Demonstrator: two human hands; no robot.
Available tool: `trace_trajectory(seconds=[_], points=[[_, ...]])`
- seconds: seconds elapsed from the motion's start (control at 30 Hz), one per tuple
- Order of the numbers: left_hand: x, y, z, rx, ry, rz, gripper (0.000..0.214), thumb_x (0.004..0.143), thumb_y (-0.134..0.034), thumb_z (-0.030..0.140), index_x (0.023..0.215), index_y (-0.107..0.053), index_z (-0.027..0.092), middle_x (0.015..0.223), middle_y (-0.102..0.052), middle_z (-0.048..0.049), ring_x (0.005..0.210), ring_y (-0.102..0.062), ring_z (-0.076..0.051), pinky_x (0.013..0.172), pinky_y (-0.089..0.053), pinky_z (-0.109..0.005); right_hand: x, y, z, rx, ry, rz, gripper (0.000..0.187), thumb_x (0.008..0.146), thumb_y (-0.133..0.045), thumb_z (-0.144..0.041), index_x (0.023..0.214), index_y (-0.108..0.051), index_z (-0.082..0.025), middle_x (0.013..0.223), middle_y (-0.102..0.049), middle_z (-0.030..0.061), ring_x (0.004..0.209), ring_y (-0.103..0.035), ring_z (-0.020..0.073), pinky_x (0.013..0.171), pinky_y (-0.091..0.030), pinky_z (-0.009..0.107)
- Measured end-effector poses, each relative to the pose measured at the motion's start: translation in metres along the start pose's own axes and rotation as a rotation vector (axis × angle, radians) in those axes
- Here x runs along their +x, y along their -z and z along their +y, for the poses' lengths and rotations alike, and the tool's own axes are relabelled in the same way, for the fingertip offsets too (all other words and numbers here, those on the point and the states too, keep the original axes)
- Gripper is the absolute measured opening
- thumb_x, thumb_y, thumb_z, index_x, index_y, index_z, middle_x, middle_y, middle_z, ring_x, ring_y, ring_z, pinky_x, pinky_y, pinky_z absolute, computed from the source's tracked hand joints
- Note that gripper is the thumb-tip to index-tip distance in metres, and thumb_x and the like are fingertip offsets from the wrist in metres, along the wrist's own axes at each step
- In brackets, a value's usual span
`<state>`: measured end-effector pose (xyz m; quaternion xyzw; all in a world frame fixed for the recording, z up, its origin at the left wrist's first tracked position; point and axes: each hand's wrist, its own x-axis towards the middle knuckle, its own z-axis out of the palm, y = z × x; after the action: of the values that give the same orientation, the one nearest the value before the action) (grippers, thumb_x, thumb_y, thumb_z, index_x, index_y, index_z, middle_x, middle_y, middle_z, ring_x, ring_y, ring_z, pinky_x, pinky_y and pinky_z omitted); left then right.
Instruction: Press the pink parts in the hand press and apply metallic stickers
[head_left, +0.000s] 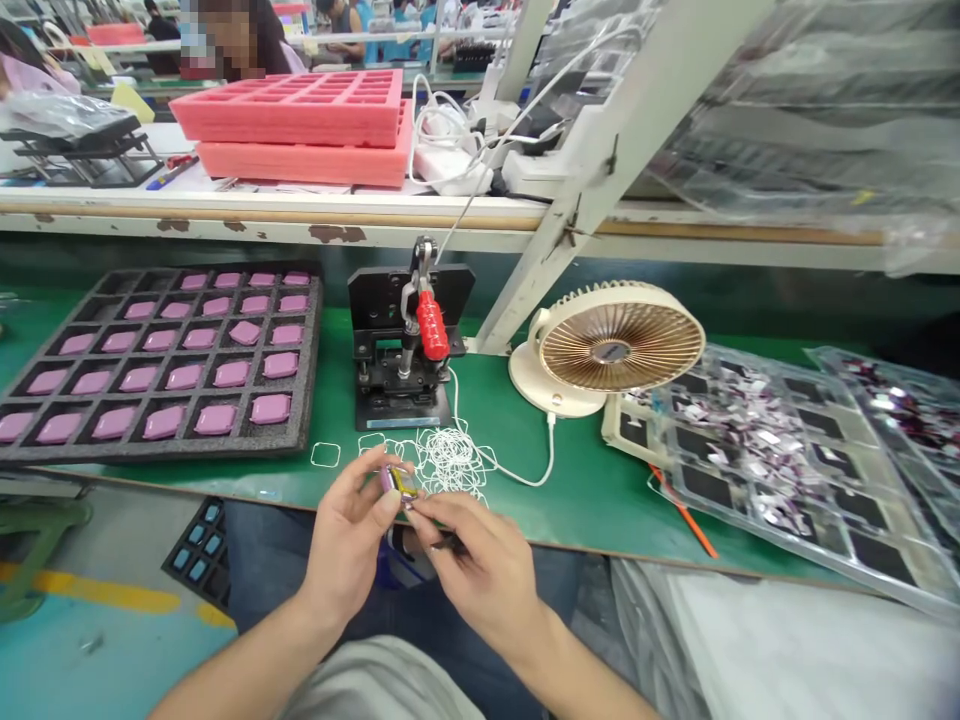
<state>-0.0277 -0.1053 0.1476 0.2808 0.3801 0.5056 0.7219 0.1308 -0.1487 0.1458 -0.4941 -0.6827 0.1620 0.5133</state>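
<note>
Workbench: green-topped bench (pixel 585 500) across the whole view, person seated at its near edge.

Left hand (pixel 346 535): raised at 6 o'clock, just over the bench edge, fingers curled.

Right hand (pixel 480 570): at 6 o'clock, right of and touching the held piece, dark slim item (pixel 450 543) tucked under the fingers; kind too small to tell.

Finger state: both hands pinching; left thumb (pixel 386 505) and fingertips gripping one end, right thumb and forefinger pressed together on the other.

Held piece: flat pack (pixel 400 483), small, rectangular, yellow face, purple edge, between both hands, above the bench edge.

Loops: tangled pile of thin white loops (pixel 450 460) at 12 o'clock, just beyond the hands; single loop (pixel 325 455) apart at 11 o'clock.

Cable: white cable (pixel 517 470) at 1 o'clock, running to the fan.

Tray, left: black foam tray (pixel 172 360) at 10 o'clock, pink pieces in its cells.

Press: black hand press (pixel 397 340) at 12 o'clock, red handle upright.

Right side: clear plastic tray (pixel 780 470) at 3 o'clock, orange stick (pixel 682 510) beside it; cream desk fan (pixel 611 345) at 2 o'clock.

Shelf: white shelf (pixel 262 208) above the bench, stacked pink foam trays (pixel 300 130) on it.

Background: seated co-worker (pixel 247 40) at 12 o'clock.
</note>
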Motion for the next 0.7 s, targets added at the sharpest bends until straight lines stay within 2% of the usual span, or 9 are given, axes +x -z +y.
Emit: trace_trajectory(seconds=[0.17, 0.33, 0.43, 0.5, 0.6, 0.7], points=[[0.001, 0.004, -0.002, 0.053, -0.036, -0.05, 0.037, 0.082, -0.092, 0.03, 0.118, -0.082, 0.026, 0.128, -0.075, -0.0125, 0.124, -0.07, -0.033, 0.107, -0.054, -0.045, 0.002, 0.001, 0.002, -0.034, 0.004, -0.023, 0.019, 0.102, -0.071, -0.014, 0.116, -0.071, -0.028, 0.102, -0.079, 0.0046, 0.088, -0.077, 0.02, 0.073, -0.064, 0.031], [0.004, 0.014, -0.01, 0.13, -0.212, -0.164, 0.034, 0.089, -0.086, 0.027, 0.122, -0.082, 0.029, 0.13, -0.07, -0.0099, 0.12, -0.071, -0.029, 0.104, -0.057, -0.04, 0.008, 0.009, 0.003, -0.133, 0.034, -0.031, 0.015, 0.106, -0.069, -0.024, 0.121, -0.067, -0.026, 0.102, -0.076, 0.0057, 0.089, -0.076, 0.0196, 0.072, -0.062, 0.03], [0.005, 0.023, -0.012, 0.148, -0.272, -0.294, 0.035, 0.092, -0.082, 0.028, 0.127, -0.08, 0.031, 0.13, -0.069, -0.0093, 0.12, -0.07, -0.028, 0.097, -0.062, -0.037, 0.009, 0.017, 0.002, -0.239, 0.024, -0.104, 0.033, 0.107, -0.067, -0.036, 0.137, -0.063, -0.022, 0.125, -0.072, 0.0141, 0.108, -0.075, 0.0251, 0.071, -0.064, 0.031], [0.005, 0.029, -0.013, 0.195, -0.319, -0.348, 0.035, 0.093, -0.081, 0.028, 0.128, -0.079, 0.03, 0.129, -0.07, -0.0097, 0.122, -0.067, -0.026, 0.099, -0.06, -0.035, 0.009, 0.021, 0.002, -0.266, 0.066, -0.196, 0.044, 0.108, -0.064, -0.038, 0.148, -0.057, -0.021, 0.141, -0.067, 0.0172, 0.12, -0.073, 0.0278, 0.072, -0.065, 0.032], [0.006, 0.037, -0.012, 0.252, -0.358, -0.377, 0.035, 0.093, -0.081, 0.03, 0.129, -0.08, 0.029, 0.126, -0.073, -0.0103, 0.123, -0.066, -0.025, 0.106, -0.056, -0.035, 0.008, 0.02, 0.007, -0.177, 0.17, -0.253, 0.057, 0.109, -0.061, -0.03, 0.162, -0.042, -0.02, 0.142, -0.069, 0.0161, 0.125, -0.073, 0.0262, 0.084, -0.067, 0.034], [0.006, 0.039, -0.012, 0.221, -0.313, -0.35, 0.034, 0.091, -0.083, 0.033, 0.125, -0.081, 0.029, 0.127, -0.075, -0.0107, 0.122, -0.068, -0.027, 0.105, -0.058, -0.037, 0.007, 0.011, 0.009, -0.118, 0.176, -0.201, 0.065, 0.108, -0.063, -0.024, 0.167, -0.034, -0.022, 0.137, -0.073, 0.0139, 0.117, -0.076, 0.0236, 0.088, -0.066, 0.033]])
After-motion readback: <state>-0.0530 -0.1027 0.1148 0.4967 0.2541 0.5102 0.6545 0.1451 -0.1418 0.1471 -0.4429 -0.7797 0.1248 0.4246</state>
